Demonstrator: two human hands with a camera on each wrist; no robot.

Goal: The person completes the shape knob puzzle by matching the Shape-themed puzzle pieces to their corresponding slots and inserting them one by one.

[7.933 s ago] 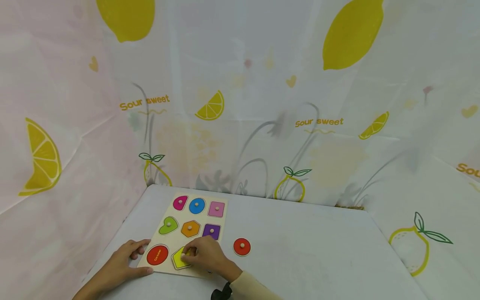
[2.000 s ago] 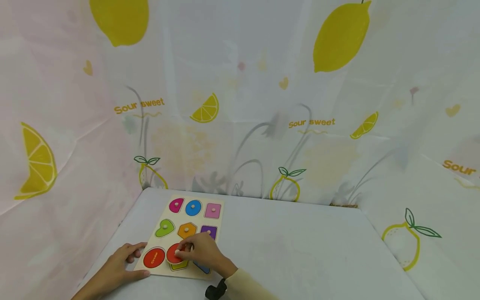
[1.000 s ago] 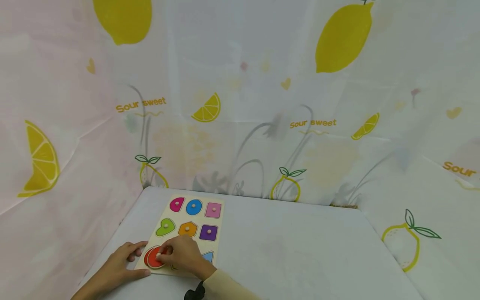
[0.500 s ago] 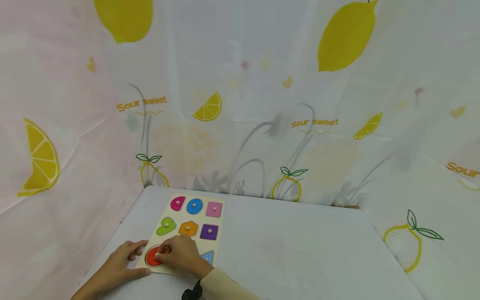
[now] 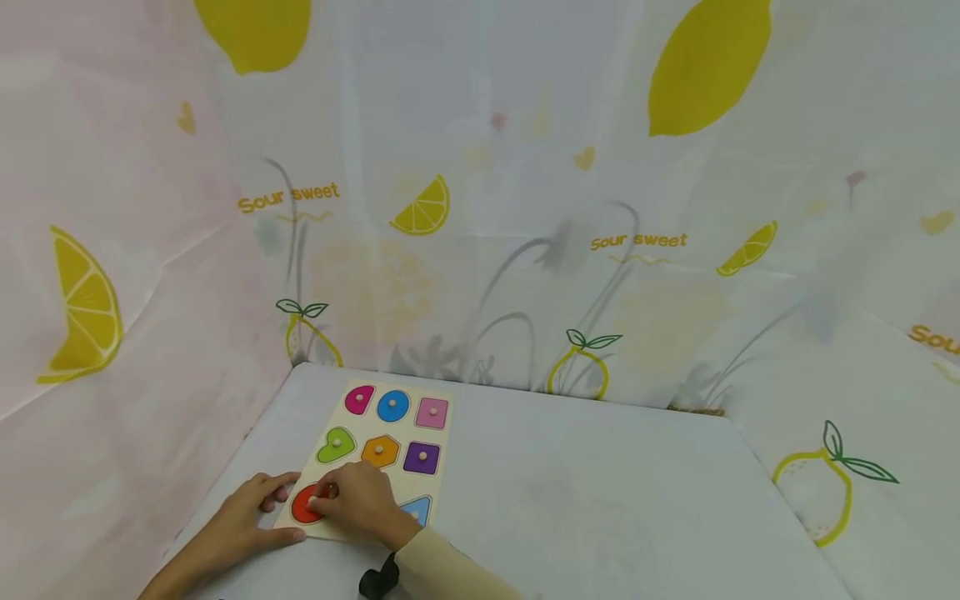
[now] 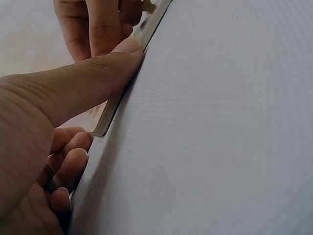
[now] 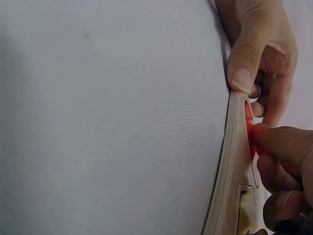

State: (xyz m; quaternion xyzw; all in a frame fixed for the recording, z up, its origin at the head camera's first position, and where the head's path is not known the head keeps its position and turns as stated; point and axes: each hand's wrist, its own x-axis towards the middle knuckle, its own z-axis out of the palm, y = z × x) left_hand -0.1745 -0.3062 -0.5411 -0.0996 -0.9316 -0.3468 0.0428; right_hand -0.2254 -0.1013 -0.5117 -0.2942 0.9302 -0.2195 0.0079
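From above, the wooden shape puzzle board (image 5: 442,433) lies on the left part of the grey counter (image 5: 600,500), near the lemon-print curtain (image 5: 525,208). The right hand (image 5: 360,504) is bent over the board's near row, its grip pinched on the peg of the red circle piece (image 5: 303,506), which sits in the near-left recess. The left hand (image 5: 251,521) rests at the board's near-left corner, grip relaxed and holding nothing, thumb along the front edge and fingers on the side edge.

The left wrist view shows what the head view cannot: the thumb (image 6: 93,78) pressed flat against the board's thin edge (image 6: 115,105), the other fingers loosely curled below it. The right wrist view looks along that same edge (image 7: 230,166) from the side, with the left thumb tip (image 7: 242,78) on the corner and a sliver of red (image 7: 249,120) just beside the right fingertips (image 7: 274,139). The remaining pieces appear only from above: pink, blue, green, orange, purple, and a light blue triangle (image 5: 417,510) beside the right wrist.
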